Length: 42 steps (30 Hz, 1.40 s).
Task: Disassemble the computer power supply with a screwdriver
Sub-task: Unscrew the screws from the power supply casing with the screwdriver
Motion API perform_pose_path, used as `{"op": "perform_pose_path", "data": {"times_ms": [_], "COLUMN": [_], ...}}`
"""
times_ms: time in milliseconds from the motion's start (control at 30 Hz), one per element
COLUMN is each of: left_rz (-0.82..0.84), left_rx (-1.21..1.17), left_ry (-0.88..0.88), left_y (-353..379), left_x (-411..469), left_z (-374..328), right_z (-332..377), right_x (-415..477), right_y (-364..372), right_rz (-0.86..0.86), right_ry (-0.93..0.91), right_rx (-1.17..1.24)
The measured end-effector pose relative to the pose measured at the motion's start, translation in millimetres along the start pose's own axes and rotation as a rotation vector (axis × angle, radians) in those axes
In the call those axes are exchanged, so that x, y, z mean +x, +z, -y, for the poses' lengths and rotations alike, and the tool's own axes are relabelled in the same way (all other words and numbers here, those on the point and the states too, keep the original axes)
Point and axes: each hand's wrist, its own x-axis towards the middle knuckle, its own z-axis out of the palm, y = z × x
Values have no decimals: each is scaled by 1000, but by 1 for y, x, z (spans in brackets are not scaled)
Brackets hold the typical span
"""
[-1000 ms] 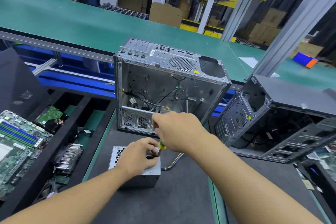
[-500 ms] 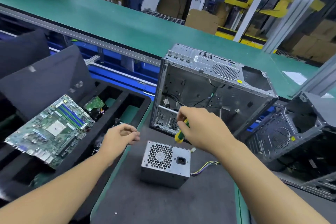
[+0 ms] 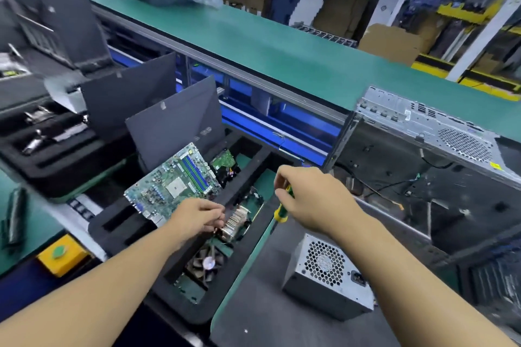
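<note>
Now right grip (image 3: 313, 200) clasps screwdriver (image 3: 282, 213) near power supply (image 3: 324, 276) (left grip (image 3: 194, 220): cannot tell).

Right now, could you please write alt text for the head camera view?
The right hand grips a screwdriver near a grey power supply on the mat; the left hand is over a heatsink in a tray beside a motherboard.

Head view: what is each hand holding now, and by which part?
The right hand grips the screwdriver by the upper part of its green-and-yellow handle. The left hand is curled beside the heatsink; whether it pinches anything cannot be told.
</note>
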Motion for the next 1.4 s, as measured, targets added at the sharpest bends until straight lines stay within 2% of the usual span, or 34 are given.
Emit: {"op": "perform_pose_path", "data": {"times_ms": [133,200,267,333,467,600,667,767,900,1000,1133,1400], "left_rz": [245,227,147,145,381,608,668,666,598,583,530,556], "left_rx": [595,711,676,666,676,728,714,679,751,743,587,597], "left_ry": [-68,-30,21,58,212,428,539,655,795,829,763,771], "left_y": [-16,-23,-27,-28,-2,62,96,140,188,216,236,233], "left_x": [2,7,13,19,26,18,11,2,-7,-12,-15,-14], "left_z": [4,4,3,-2,-13,-32,-40,-46,-47,-43,-39,-33], "right_z": [19,23,25,23,8,-19,-32,-49,-68,-78,-84,-85], "right_x": [19,27,31,32,22,-6,-25,-54,-88,-110,-126,-127], "right_y": [1,-1,-2,-2,-7,-17,-20,-23,-23,-21,-14,-1], "right_rz": [10,-1,-11,-20,-31,-60,-83,-110,-137,-134,-97,-71], "right_ry": [7,25,54,88,203,396,476,553,634,677,692,669], "right_rx": [-16,-13,-9,-9,32,99,111,89,56,49,70,172]}}
